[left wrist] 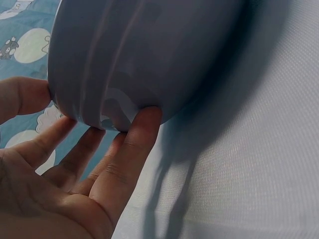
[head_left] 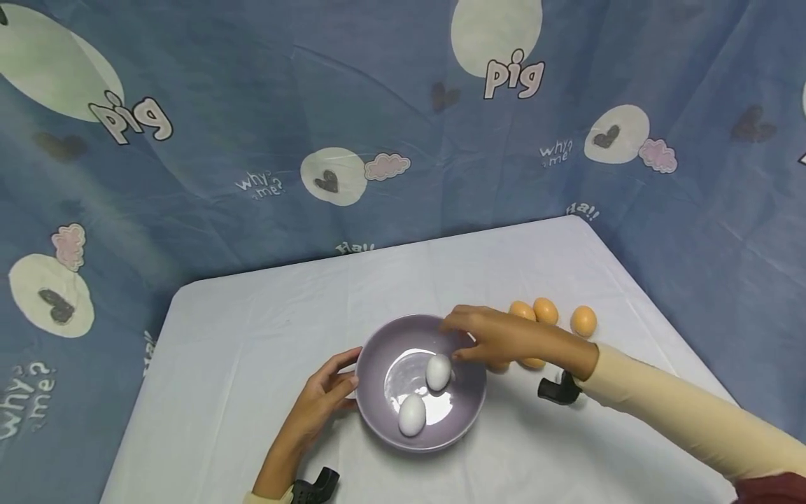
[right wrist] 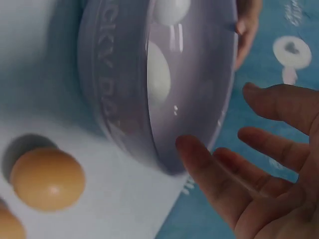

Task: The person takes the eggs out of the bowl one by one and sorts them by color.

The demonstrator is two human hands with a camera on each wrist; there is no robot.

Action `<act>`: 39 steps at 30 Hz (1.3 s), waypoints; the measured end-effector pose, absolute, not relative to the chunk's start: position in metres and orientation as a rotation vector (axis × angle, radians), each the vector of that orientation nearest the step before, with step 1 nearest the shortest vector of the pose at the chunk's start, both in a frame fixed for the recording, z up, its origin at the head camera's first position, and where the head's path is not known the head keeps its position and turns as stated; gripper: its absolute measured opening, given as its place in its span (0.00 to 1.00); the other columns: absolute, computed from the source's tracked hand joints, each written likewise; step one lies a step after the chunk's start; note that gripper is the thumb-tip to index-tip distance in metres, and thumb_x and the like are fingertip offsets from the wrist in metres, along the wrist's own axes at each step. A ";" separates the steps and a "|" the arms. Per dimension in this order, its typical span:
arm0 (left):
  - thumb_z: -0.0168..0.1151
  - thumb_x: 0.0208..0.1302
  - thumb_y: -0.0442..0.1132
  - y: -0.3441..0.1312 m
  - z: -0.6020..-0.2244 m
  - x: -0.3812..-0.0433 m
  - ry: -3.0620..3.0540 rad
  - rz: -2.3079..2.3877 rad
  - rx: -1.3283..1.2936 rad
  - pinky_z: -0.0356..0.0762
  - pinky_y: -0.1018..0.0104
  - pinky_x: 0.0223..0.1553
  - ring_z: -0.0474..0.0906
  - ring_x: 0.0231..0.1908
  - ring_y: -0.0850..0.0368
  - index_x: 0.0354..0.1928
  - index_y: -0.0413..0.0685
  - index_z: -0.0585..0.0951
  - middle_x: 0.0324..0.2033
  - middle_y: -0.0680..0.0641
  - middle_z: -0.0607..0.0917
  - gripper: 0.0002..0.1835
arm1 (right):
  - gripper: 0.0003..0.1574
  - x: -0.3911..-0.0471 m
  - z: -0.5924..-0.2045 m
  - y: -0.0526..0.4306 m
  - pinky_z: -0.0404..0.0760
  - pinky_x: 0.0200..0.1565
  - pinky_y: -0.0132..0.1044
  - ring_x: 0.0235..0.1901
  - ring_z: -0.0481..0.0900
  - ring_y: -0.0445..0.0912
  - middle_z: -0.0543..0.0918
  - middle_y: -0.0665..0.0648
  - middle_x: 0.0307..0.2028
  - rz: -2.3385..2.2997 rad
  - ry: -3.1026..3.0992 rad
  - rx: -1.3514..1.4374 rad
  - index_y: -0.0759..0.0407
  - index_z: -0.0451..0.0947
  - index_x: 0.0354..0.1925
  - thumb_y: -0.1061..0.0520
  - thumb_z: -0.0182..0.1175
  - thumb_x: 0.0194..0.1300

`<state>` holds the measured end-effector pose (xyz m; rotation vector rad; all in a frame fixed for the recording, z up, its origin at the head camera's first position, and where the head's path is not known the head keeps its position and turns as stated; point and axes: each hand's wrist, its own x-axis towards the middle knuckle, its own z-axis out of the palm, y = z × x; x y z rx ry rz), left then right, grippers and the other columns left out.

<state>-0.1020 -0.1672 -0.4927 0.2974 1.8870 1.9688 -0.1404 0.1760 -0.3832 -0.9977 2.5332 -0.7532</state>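
A purple bowl (head_left: 378, 413) sits on the white table with two white eggs inside, one egg (head_left: 439, 372) near the middle and another egg (head_left: 412, 415) closer to the front. At the bowl's left side, my left hand (head_left: 324, 392) holds it; the left wrist view shows fingertips (left wrist: 148, 117) spread along the outer wall between rim and base. My right hand (head_left: 494, 334) is over the bowl's right rim, fingers loosely extended and holding nothing, as the right wrist view confirms. Raised lettering shows on the bowl's outer wall (right wrist: 112, 64).
Several brown eggs lie right of the bowl, partly hidden by my right forearm; one egg (head_left: 583, 321) sits farthest right. In the right wrist view a brown egg (right wrist: 48, 179) lies close to the bowl. A blue printed cloth (head_left: 403, 91) hangs behind the table (head_left: 252, 315).
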 end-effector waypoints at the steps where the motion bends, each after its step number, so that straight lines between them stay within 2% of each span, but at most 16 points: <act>1: 0.57 0.73 0.35 -0.167 -0.493 -0.102 1.882 1.971 0.297 0.87 0.57 0.46 0.81 0.57 0.62 0.73 0.42 0.63 0.72 0.36 0.64 0.29 | 0.26 -0.142 -0.385 0.171 0.82 0.49 0.38 0.48 0.80 0.49 0.81 0.56 0.51 -0.719 2.534 -1.021 0.59 0.77 0.59 0.54 0.68 0.65; 9: 0.56 0.73 0.34 -0.169 -0.494 -0.102 1.861 1.990 0.318 0.87 0.56 0.46 0.80 0.58 0.60 0.73 0.41 0.63 0.72 0.35 0.65 0.29 | 0.26 -0.148 -0.399 0.140 0.81 0.53 0.41 0.50 0.80 0.49 0.79 0.58 0.53 -0.576 2.468 -0.981 0.59 0.77 0.58 0.55 0.68 0.63; 13: 0.56 0.73 0.33 -0.168 -0.493 -0.103 1.851 1.992 0.318 0.87 0.56 0.46 0.80 0.58 0.59 0.73 0.41 0.63 0.72 0.34 0.65 0.29 | 0.25 -0.146 -0.409 0.130 0.80 0.53 0.41 0.47 0.78 0.47 0.79 0.58 0.49 -0.506 2.470 -0.981 0.61 0.79 0.55 0.56 0.70 0.59; 22: 0.56 0.73 0.34 -0.168 -0.491 -0.101 1.855 1.990 0.296 0.87 0.56 0.45 0.81 0.57 0.60 0.73 0.41 0.63 0.71 0.33 0.67 0.29 | 0.21 -0.143 -0.417 0.116 0.77 0.42 0.30 0.37 0.75 0.44 0.77 0.55 0.40 -0.405 2.466 -1.103 0.62 0.81 0.47 0.58 0.72 0.55; 32: 0.56 0.73 0.33 -0.169 -0.491 -0.101 1.857 1.999 0.305 0.87 0.56 0.46 0.81 0.57 0.58 0.72 0.40 0.64 0.70 0.33 0.68 0.29 | 0.20 -0.146 -0.422 0.106 0.77 0.43 0.29 0.38 0.74 0.43 0.76 0.54 0.41 -0.301 2.450 -1.152 0.58 0.82 0.47 0.62 0.72 0.54; 39: 0.55 0.73 0.31 -0.170 -0.493 -0.101 1.845 2.011 0.344 0.87 0.57 0.45 0.81 0.57 0.58 0.73 0.36 0.62 0.70 0.28 0.66 0.29 | 0.19 -0.150 -0.426 0.102 0.78 0.46 0.29 0.42 0.78 0.44 0.81 0.54 0.42 -0.289 2.395 -1.310 0.57 0.84 0.45 0.65 0.71 0.52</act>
